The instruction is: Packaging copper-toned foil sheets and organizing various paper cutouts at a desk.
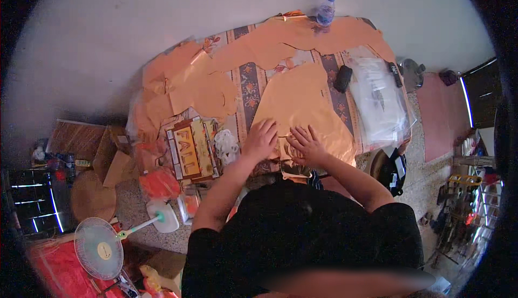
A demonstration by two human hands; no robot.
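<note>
A shiny orange sheet (299, 95) lies on the patterned tablecloth in front of me, reaching down to the table's near edge. My left hand (261, 139) rests on its near left part, palm down with fingers stretched out. Beside it, my right hand (307, 146) lies palm down on the sheet, fingers spread. A narrow gap separates the two hands, and a small dark slit or fold shows there. Below them a glossy, crumpled part of the sheet (295, 171) hangs at the table edge. Neither hand grips anything that I can see.
More orange sheets (210, 90) cover the table's left and back. Printed cards (190, 149) and a white bundle (226, 147) lie left. Clear plastic bags (377, 101) and a black case (343, 79) lie right. A bottle (326, 11) stands behind; a fan (99, 248) stands lower left.
</note>
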